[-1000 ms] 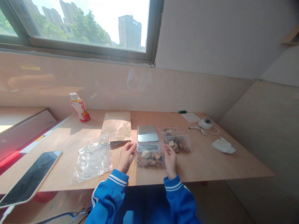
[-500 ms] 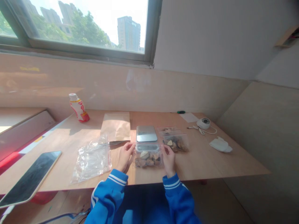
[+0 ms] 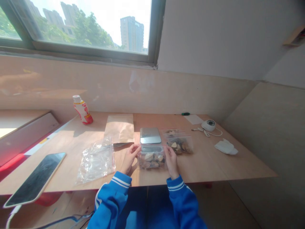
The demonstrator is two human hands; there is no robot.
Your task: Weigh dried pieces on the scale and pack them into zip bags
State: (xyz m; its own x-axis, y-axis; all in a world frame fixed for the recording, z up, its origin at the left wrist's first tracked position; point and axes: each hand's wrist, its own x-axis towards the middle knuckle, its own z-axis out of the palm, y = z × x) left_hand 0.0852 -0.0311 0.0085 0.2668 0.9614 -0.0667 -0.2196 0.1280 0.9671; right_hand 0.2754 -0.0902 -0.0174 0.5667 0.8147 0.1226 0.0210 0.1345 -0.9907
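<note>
A clear zip bag (image 3: 152, 160) packed with brown chunks and a few pale, flat pieces sits on the wooden table (image 3: 202, 167), directly in front of the person. The chunks fill its lower part, and the upper part is mostly clear plastic with glare across it. Whether the seal is closed is too hard to make out.

The left hand (image 3: 130, 159) grips the bag's upper left corner, with the fingertips pressed on the plastic. The right hand (image 3: 171, 162) holds the opposite side in the same way, so the two hands are apart with the bag between them.

At 12 o'clock from the bag, just touching its top edge, is a digital scale (image 3: 150, 135). A second bag of similar chunks (image 3: 179, 146) lies just beside it at 2 o'clock, with a flatter bag (image 3: 172, 132) behind that. A kraft envelope (image 3: 119, 128) lies at 10 o'clock and a crumpled empty plastic bag (image 3: 96, 163) at 9 o'clock.

Compared with the earlier frames, the hands sit slightly closer together and the bag looks narrower, its contents more bunched. The bag has also risen a little in the view, closer to the scale, and the whole table sits slightly differently as the head has moved.
</note>
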